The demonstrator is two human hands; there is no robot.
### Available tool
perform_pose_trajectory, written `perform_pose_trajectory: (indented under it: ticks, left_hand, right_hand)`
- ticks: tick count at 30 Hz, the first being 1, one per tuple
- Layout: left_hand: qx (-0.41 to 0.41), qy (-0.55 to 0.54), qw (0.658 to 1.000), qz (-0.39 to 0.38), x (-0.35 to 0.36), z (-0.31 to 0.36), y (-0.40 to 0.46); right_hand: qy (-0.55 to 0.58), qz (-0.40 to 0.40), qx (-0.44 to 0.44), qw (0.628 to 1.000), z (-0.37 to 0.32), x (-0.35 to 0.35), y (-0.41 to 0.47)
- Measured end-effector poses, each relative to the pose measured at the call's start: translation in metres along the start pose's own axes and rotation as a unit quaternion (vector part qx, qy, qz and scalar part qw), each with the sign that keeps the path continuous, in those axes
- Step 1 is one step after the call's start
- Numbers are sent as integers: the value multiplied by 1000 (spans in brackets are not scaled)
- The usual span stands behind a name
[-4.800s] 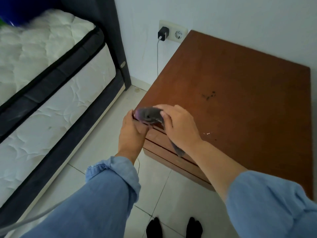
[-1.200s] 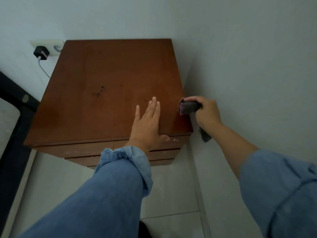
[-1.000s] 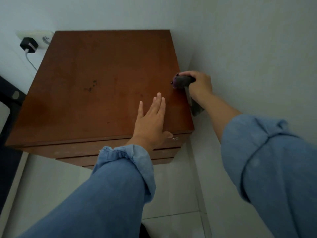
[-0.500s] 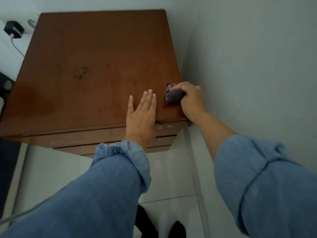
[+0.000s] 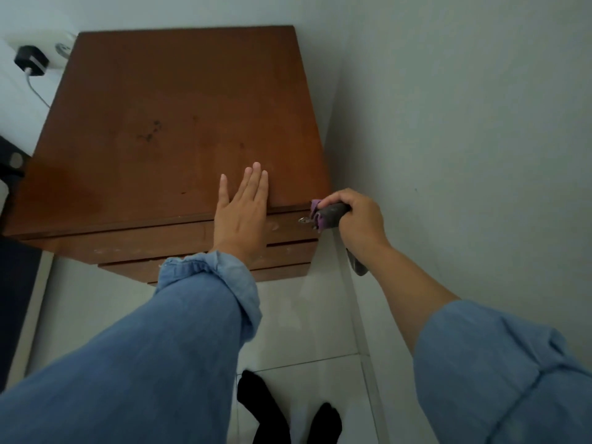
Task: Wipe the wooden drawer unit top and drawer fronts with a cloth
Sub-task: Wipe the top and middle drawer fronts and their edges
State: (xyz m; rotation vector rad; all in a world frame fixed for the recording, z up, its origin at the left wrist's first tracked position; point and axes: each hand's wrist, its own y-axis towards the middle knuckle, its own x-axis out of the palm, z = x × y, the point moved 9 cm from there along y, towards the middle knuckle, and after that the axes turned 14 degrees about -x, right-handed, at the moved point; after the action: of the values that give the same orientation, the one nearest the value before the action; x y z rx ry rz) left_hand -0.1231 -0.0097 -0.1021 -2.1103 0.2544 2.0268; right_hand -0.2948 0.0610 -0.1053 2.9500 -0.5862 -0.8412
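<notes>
We saw the left hand [image 5: 241, 219] lying flat and open, palm down with fingers together, on the front edge of the wooden drawer unit [image 5: 179, 123], its wrist hanging over the top drawer front [image 5: 128, 243]. To its right, the right hand [image 5: 360, 221] had its grip clamped around a bunched cloth [image 5: 326, 214], grey with a purple corner showing. The cloth pressed against the right end of the top drawer front, just under the lip of the top, touching a small metal lock [image 5: 304, 220]. A loose tail of the cloth hung down below the grip beside the wall [image 5: 464, 139]. Beyond the left hand a few dark marks [image 5: 150, 133] sat on the top. Far to the left of both hands, a black charger [image 5: 31, 60] was plugged into a wall socket. Both forearms wore rolled blue denim sleeves [image 5: 208, 283], and feet in black socks [image 5: 266, 411] stood on the white tile floor [image 5: 304, 315].
</notes>
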Motion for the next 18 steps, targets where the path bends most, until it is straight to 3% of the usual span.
perform_pose_trajectory:
  ticks: [5, 8, 14, 18]
  left_hand:
    - [-75, -39, 996, 0, -18, -51, -28]
    - [-155, -73, 985, 9, -22, -102, -37]
    - [-323, -140, 936, 14, 2, -216, -64]
    - [-383, -174, 907, 12, 27, -273, -75]
  right_hand:
    - [-26, -24, 61, 997, -4, -10, -21]
    - [-35, 3, 72, 997, -7, -15, -22]
    - [-13, 21, 142, 990, 3, 6, -19]
    - [32, 80, 173, 981, 11, 25, -21]
